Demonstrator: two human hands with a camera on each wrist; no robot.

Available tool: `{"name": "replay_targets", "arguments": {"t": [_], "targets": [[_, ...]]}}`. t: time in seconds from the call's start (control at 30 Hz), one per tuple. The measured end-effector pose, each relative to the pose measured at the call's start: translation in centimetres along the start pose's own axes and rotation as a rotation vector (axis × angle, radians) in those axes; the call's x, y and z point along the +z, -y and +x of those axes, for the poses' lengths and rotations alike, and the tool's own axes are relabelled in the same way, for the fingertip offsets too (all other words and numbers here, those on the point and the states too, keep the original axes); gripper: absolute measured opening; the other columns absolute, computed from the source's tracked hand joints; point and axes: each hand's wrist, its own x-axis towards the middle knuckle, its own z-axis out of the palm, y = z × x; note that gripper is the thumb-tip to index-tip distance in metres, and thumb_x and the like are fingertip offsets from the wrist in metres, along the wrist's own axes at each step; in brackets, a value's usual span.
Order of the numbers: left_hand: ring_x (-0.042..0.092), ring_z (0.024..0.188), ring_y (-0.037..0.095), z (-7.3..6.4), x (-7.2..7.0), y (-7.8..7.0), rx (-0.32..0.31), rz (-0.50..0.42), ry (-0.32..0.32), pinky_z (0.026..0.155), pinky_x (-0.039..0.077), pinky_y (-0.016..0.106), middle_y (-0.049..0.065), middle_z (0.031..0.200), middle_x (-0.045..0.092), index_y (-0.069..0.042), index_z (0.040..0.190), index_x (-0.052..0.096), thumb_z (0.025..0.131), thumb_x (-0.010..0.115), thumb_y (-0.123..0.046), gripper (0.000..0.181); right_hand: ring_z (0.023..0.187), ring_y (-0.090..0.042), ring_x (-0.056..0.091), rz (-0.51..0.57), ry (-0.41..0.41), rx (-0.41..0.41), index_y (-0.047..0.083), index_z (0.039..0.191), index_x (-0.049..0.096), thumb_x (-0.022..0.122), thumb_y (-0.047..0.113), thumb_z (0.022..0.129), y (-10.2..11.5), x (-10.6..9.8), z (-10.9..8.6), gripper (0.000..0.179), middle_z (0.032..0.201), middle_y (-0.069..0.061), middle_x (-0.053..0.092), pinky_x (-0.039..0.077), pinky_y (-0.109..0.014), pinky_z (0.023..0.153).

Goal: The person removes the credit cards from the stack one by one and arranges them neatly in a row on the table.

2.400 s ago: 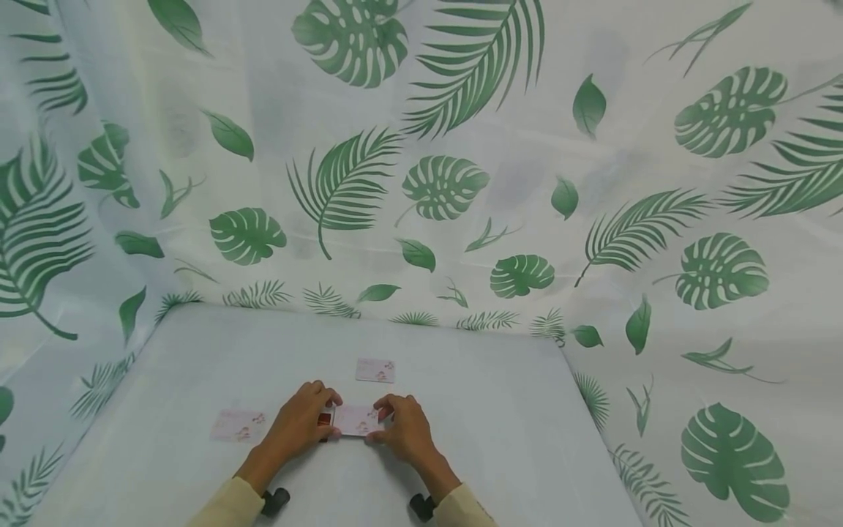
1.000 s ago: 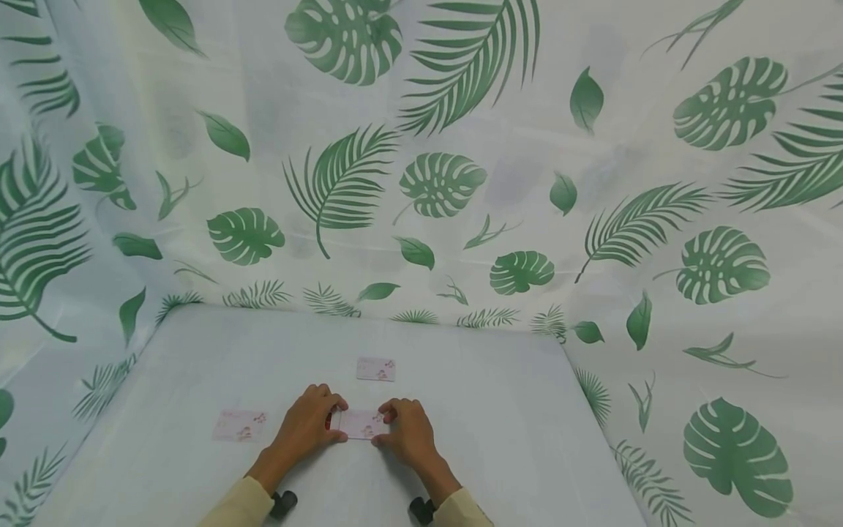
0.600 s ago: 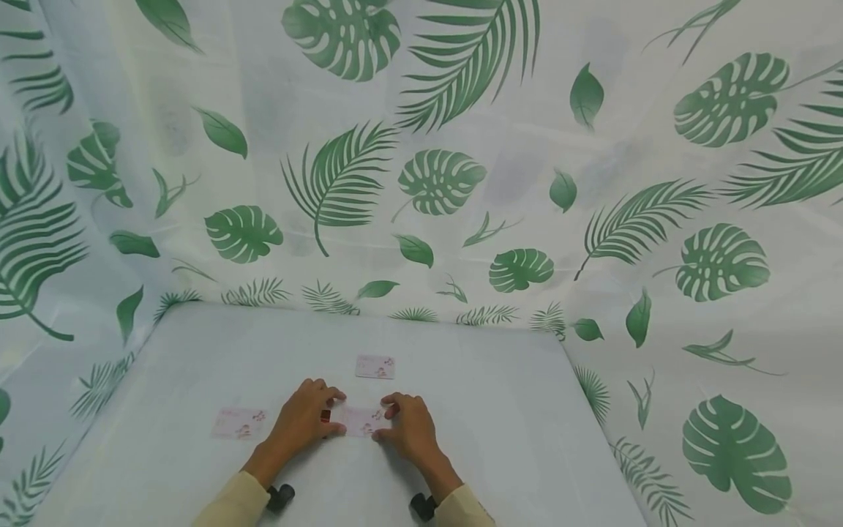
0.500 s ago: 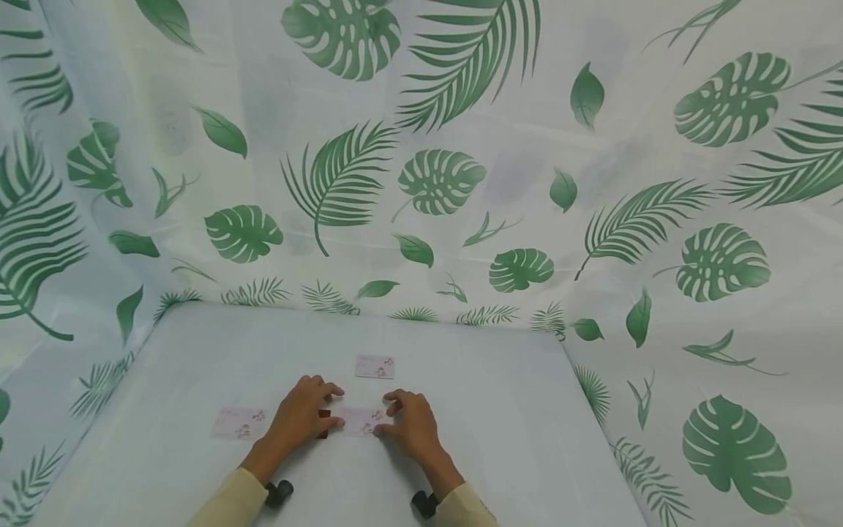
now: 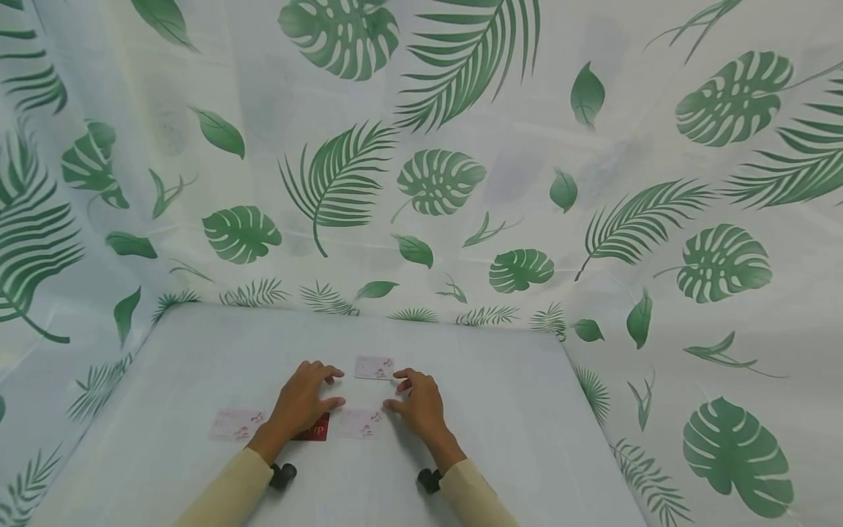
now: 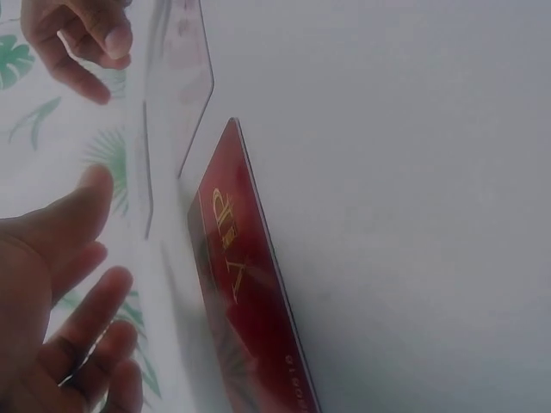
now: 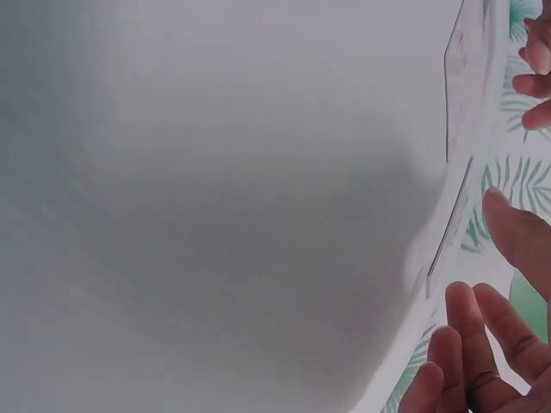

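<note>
In the head view my left hand (image 5: 299, 401) is held with thumb and fingers spread apart, left of the back pink card (image 5: 372, 367). My right hand (image 5: 423, 404) has the same spread shape, its index fingertip right at that card's right edge. Nearer the body lies a second pink flower-printed card (image 5: 361, 424), flat between the hands. Beside it, a dark red card (image 5: 319, 430) with gold letters is partly hidden by the left wrist. The left wrist view shows this red card (image 6: 245, 275) lying below the left hand (image 6: 60, 301).
A third pink card (image 5: 232, 424) lies to the left, partly behind the left forearm. The white table (image 5: 514, 439) ends at a curtain (image 5: 454, 241) with green leaf prints. Dark wrist devices sit by both sleeves.
Both hands have let go of the front pink card, spread apart and moved forward toward the back card. More of the red card shows now, and the pink cards lie still.
</note>
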Motion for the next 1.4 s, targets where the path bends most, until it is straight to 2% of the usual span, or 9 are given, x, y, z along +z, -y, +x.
{"name": "replay_targets", "arguments": {"t": [0.23,0.57,0.87,1.1,1.4], "targets": [[0.056,0.098,0.017,1.5,0.7,0.0,0.000,0.009,-0.022,0.090,0.054,0.040,0.000,0.106,0.070,-0.019,0.127,0.074,0.080,0.094,-0.030,0.052,0.088,-0.015,0.052,-0.003,0.008,0.015,0.015,0.124,0.074,0.095,0.018,0.078,-0.1,-0.3,1.1,0.051,0.100,-0.002,0.074,0.042,-0.030,0.078],[0.058,0.101,0.021,3.3,1.6,0.2,0.007,-0.014,0.002,0.093,0.054,0.042,0.003,0.110,0.071,-0.017,0.131,0.071,0.081,0.094,-0.029,0.057,0.091,-0.016,0.054,-0.033,0.017,0.054,0.018,0.127,0.073,0.095,0.018,0.078,-0.6,0.3,2.8,0.053,0.103,-0.002,0.074,0.046,-0.033,0.082],[0.058,0.097,0.021,4.7,2.5,0.3,0.023,-0.026,-0.007,0.087,0.053,0.043,0.005,0.104,0.070,-0.013,0.129,0.072,0.079,0.095,-0.027,0.056,0.094,-0.018,0.054,-0.040,0.041,0.075,0.020,0.130,0.072,0.094,0.017,0.080,-0.5,0.5,4.1,0.055,0.107,-0.003,0.074,0.047,-0.037,0.087],[0.057,0.095,0.022,5.4,3.0,0.3,0.016,-0.028,0.014,0.084,0.052,0.042,0.007,0.102,0.066,-0.012,0.129,0.071,0.080,0.094,-0.026,0.056,0.096,-0.020,0.055,-0.050,0.054,0.069,0.019,0.131,0.071,0.093,0.016,0.080,-0.5,0.9,4.8,0.055,0.106,-0.004,0.071,0.049,-0.041,0.090],[0.052,0.091,0.018,6.2,3.7,0.6,0.003,-0.002,0.036,0.079,0.048,0.037,0.004,0.098,0.061,-0.015,0.132,0.071,0.082,0.093,-0.031,0.057,0.095,-0.020,0.055,-0.065,0.093,0.031,0.015,0.129,0.073,0.092,0.017,0.082,-0.3,0.8,5.5,0.051,0.101,-0.005,0.067,0.049,-0.042,0.089]]}}
